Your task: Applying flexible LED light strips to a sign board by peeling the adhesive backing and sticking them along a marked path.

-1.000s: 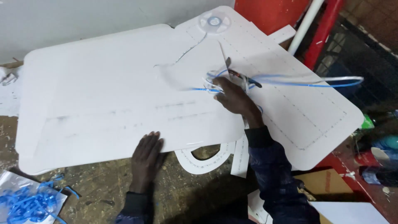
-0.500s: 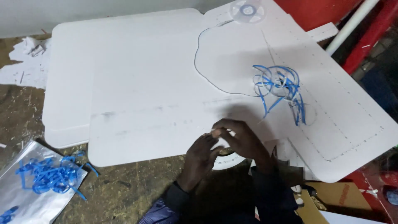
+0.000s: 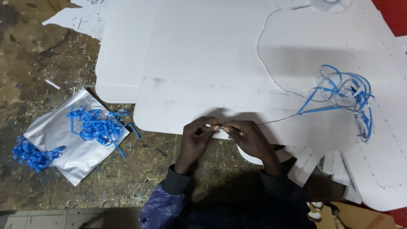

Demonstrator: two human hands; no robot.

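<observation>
Left hand (image 3: pixel 196 136) and right hand (image 3: pixel 245 136) pinch a small white strip end (image 3: pixel 214 126) at six o'clock; tangled blue-and-white cord (image 3: pixel 343 91) at three o'clock lies loose, unworked

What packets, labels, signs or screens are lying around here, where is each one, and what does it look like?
Silver foil pouch: flat on the worn table left of the hands, rectangular, shiny grey, with blue strips piled on it.
Cardboard box: bottom right corner, brown, only partly in view.
No labels, signs or screens can be made out.
</observation>
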